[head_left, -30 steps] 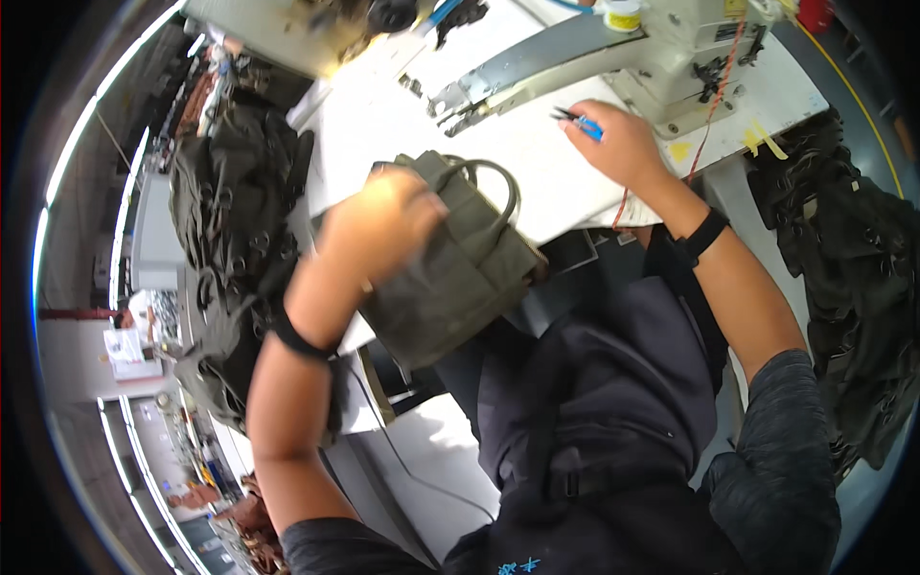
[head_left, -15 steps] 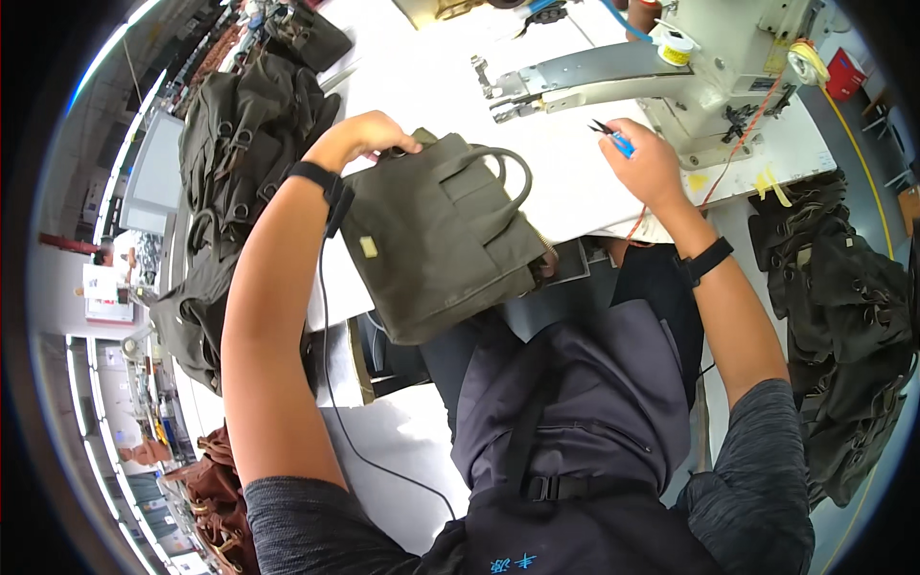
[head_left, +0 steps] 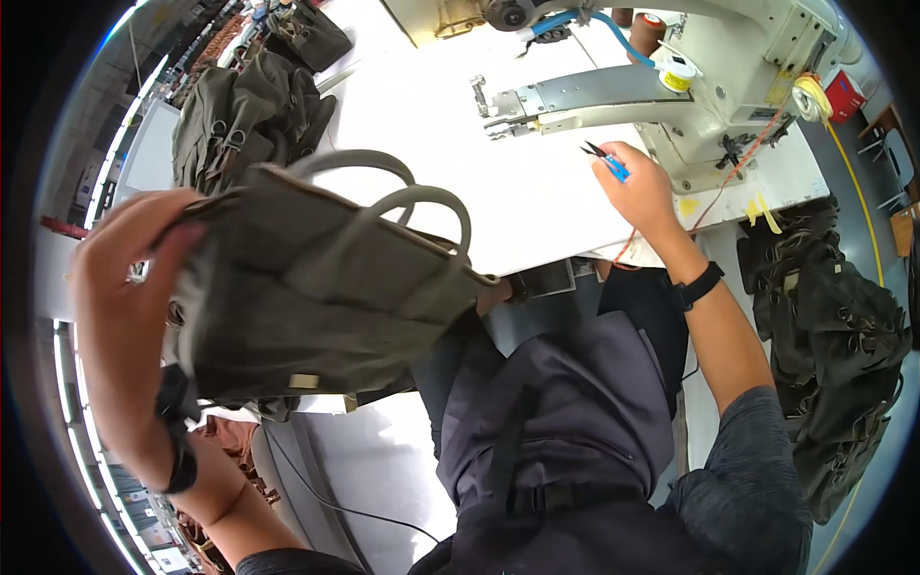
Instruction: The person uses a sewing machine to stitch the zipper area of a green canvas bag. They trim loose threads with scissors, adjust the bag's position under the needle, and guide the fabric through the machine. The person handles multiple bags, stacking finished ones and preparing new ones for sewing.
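Note:
An olive-green handbag (head_left: 316,287) with two rounded handles hangs tilted at the left, off the table's near edge. My left hand (head_left: 144,244), slightly blurred, is closed on the bag's left upper corner, and a small pale tag shows low on the bag's face. Over the table's right part, my right hand (head_left: 640,187) grips thread snips (head_left: 611,165) with blue handles and dark pointed blades. The snips point up and left, just below the arm of the sewing machine (head_left: 613,94).
Several more olive bags (head_left: 254,115) are heaped at the far left, and others (head_left: 829,355) hang at the right. A white worktable (head_left: 412,105) carries the machine, a brown thread cone (head_left: 649,34) and an orange cord. Reddish-brown bags (head_left: 240,450) lie low at the left.
My left hand has swung the handbag left and up toward me, off the tabletop, turning it. My right hand with the snips has hardly moved.

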{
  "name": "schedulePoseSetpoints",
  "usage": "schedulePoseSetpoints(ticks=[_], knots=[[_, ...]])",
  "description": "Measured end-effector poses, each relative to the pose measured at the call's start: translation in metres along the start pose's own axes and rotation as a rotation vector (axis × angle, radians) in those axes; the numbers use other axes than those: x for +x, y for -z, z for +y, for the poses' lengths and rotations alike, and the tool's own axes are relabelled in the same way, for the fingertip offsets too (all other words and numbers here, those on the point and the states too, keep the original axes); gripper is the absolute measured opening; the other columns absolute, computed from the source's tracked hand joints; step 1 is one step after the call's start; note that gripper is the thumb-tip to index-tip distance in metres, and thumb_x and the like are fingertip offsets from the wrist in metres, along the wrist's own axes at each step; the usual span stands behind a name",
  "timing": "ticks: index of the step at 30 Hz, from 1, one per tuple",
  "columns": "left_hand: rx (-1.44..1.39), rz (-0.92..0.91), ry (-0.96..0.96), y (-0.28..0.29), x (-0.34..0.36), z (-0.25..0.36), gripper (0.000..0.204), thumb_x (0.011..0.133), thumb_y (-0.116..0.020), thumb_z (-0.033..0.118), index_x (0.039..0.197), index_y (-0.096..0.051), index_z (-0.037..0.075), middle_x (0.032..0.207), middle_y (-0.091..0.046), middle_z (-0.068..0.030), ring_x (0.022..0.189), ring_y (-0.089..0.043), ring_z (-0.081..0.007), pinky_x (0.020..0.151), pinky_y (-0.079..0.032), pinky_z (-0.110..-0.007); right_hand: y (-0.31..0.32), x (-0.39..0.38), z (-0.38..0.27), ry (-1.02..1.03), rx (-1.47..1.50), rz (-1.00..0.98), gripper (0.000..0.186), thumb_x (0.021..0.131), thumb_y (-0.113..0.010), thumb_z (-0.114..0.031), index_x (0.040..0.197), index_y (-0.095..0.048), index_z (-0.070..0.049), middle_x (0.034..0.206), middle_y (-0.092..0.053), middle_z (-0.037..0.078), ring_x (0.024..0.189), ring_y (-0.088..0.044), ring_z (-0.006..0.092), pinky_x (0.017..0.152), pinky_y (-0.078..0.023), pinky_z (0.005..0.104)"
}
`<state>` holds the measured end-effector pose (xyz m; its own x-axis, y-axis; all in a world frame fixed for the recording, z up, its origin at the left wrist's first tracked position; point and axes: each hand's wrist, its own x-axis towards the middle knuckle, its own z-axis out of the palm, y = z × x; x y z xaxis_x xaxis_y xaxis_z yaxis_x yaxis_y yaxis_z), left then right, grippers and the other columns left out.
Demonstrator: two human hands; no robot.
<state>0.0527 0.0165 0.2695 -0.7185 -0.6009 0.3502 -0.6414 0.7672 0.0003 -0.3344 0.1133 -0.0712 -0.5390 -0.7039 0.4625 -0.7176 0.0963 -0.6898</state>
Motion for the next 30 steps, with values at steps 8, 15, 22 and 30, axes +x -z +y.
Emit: schedulePoseSetpoints(ticks=[8, 15, 22, 30], knots=[[0.316, 0.265, -0.325, -0.013, 0.037, -0.054, 0.023, 0.098, -0.065, -0.001, 0.119, -0.073, 0.000, 0.117, -0.075, -0.0117, 0.109, -0.072, -0.0247, 0.097, -0.053, -0.035, -0.001, 0.001, 0.002, 0.010, -0.033, 0.032, 0.029, 0.091, -0.073, -0.030, 0.107, -0.072, -0.006, 0.098, -0.075, 0.014, 0.089, -0.073, 0.0352, 0.079, -0.057, 0.0430], [0.110, 0.373, -0.129, -0.149, -0.084, -0.078, 0.034, 0.081, -0.063, -0.016, 0.109, -0.070, 0.000, 0.114, -0.072, -0.0131, 0.113, -0.069, -0.0327, 0.101, -0.053, -0.043, -0.007, 0.002, 0.006, -0.007, -0.112, 0.091, 0.029, 0.092, -0.073, -0.031, 0.108, -0.071, -0.007, 0.100, -0.074, 0.013, 0.091, -0.072, 0.0345, 0.080, -0.057, 0.0440], [-0.034, 0.232, 0.195, -0.238, -0.149, -0.095, 0.034, 0.078, -0.064, -0.015, 0.107, -0.067, 0.002, 0.115, -0.070, -0.0136, 0.111, -0.067, -0.0342, 0.097, -0.053, -0.043, -0.001, 0.007, -0.020, 0.397, -0.323, 0.023, 0.047, 0.091, -0.073, -0.033, 0.126, -0.065, -0.002, 0.123, -0.066, 0.015, 0.124, -0.059, 0.0346, 0.106, -0.045, 0.0503], [-0.121, 0.179, 0.228, -0.238, -0.142, -0.076, 0.031, 0.081, -0.061, -0.013, 0.108, -0.068, 0.001, 0.121, -0.068, -0.0173, 0.115, -0.065, -0.0387, 0.102, -0.052, -0.043, -0.007, -0.154, -0.106, 0.498, -0.046, -0.475, 0.045, 0.090, -0.076, -0.029, 0.123, -0.068, 0.000, 0.131, -0.065, 0.018, 0.131, -0.057, 0.0370, 0.118, -0.038, 0.0549]])
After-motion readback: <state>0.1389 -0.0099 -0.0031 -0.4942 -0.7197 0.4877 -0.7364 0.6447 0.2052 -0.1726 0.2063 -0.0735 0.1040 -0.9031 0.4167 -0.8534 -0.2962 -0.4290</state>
